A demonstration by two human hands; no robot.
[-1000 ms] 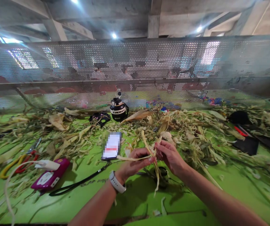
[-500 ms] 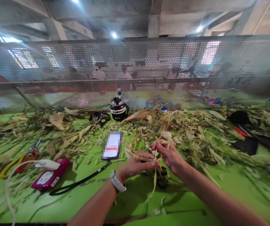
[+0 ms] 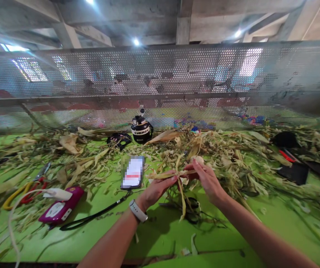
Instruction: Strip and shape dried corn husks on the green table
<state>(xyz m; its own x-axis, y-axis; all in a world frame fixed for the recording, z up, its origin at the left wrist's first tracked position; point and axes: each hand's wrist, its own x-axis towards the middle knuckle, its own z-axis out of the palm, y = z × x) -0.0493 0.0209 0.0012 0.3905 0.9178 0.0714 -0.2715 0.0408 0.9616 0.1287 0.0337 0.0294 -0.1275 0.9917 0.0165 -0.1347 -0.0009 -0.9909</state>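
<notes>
Just above the green worktop (image 3: 154, 238), the left hand (image 3: 158, 189) and right hand (image 3: 208, 181) pinch a husk strip (image 3: 160, 174) in closed fingers, seemingly mid-knot, with heaps of loose husks (image 3: 232, 152) unworked behind.

A bright green tabletop (image 3: 282, 212) stretched wide beneath a long perforated metal screen (image 3: 93, 74). Above it ran bare concrete ceiling beams (image 3: 182, 22) with small round lights (image 3: 135, 41). Pale windows (image 3: 28, 69) glowed hazily through the screen's holes.

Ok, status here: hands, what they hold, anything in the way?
Left hand and right hand both pinching the husk strips, held above the green table. Phone beside left hand; loose husks behind.
</notes>
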